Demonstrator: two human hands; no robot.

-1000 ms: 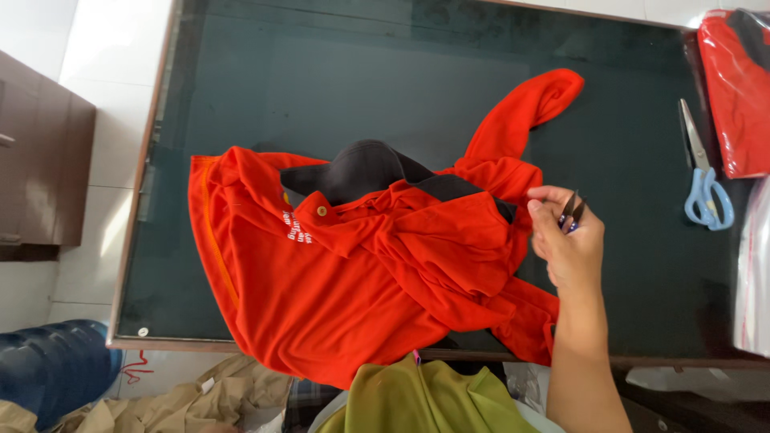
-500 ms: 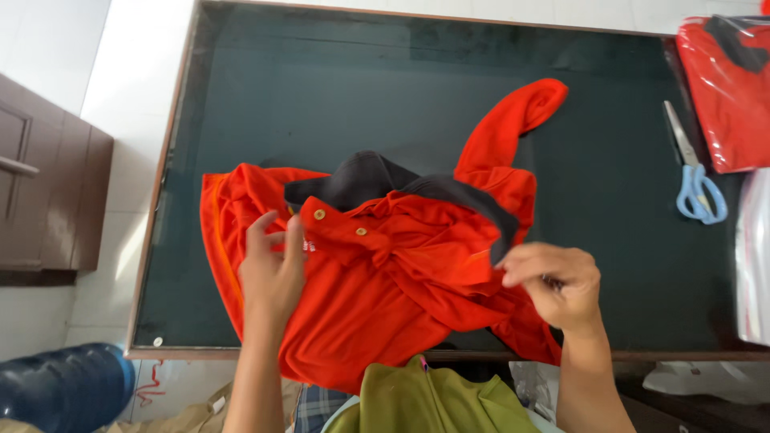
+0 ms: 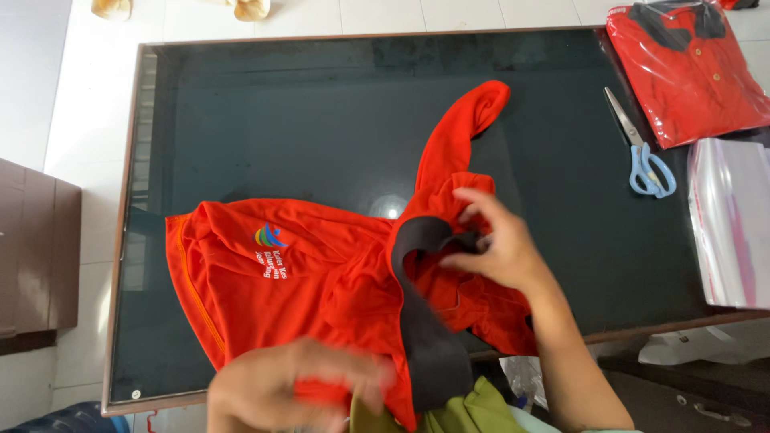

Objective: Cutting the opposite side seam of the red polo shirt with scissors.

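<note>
The orange polo shirt (image 3: 321, 281) lies rumpled on the dark glass table (image 3: 321, 120), not yet folded. Right hand (image 3: 497, 244) pinches its black collar (image 3: 425, 321); left hand (image 3: 301, 385) grips the hem, blurred.

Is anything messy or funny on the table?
The orange polo shirt with a black collar lies crumpled, one sleeve sticking up, its bottom hanging off the dark glass table. Nothing looks spilled or broken.

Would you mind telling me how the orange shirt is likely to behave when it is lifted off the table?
Probably floppy: the orange shirt lies rumpled, its sleeve trailing loose. Likely light, since the right hand raises its dark collar with fingertips. It may slide easily on the glossy table.
</note>
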